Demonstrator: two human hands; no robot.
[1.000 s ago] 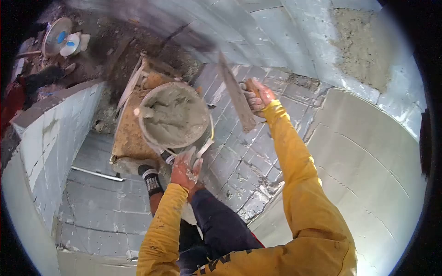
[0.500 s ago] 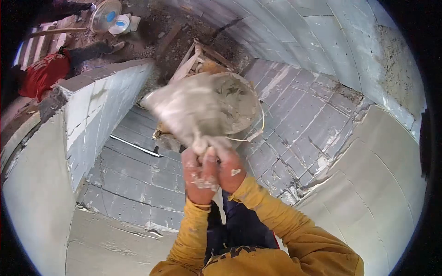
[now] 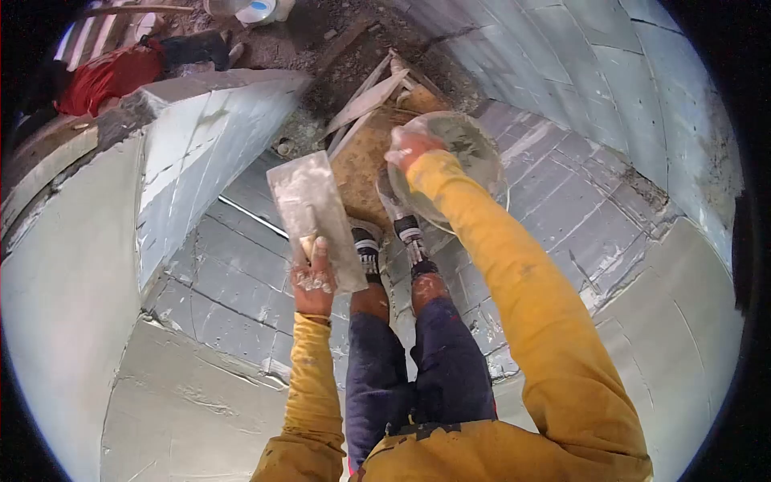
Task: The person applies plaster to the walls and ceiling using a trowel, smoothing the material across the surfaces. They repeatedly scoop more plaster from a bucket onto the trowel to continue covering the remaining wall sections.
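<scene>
Block wall [image 3: 201, 153]: seen at ten o'clock, its grey face beside the trowel.
Bucket [image 3: 458, 157]: set at one o'clock on a wooden stand [image 3: 361, 153], raised so the mortar could likely be reached.
Trowel [image 3: 313, 217]: held flat at eleven o'clock, blade up; half a second earlier both hands were clasped on it.
Left hand [image 3: 313, 277]: closed round the trowel handle.
Right hand [image 3: 409, 145]: since moved to the bucket rim; grip cannot be told.

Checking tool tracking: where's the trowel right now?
In the head view, the trowel is left of centre, held up by the left hand, blade pointing away, left of the person's shoes and apart from the mortar bucket that the right hand reaches into.
</scene>
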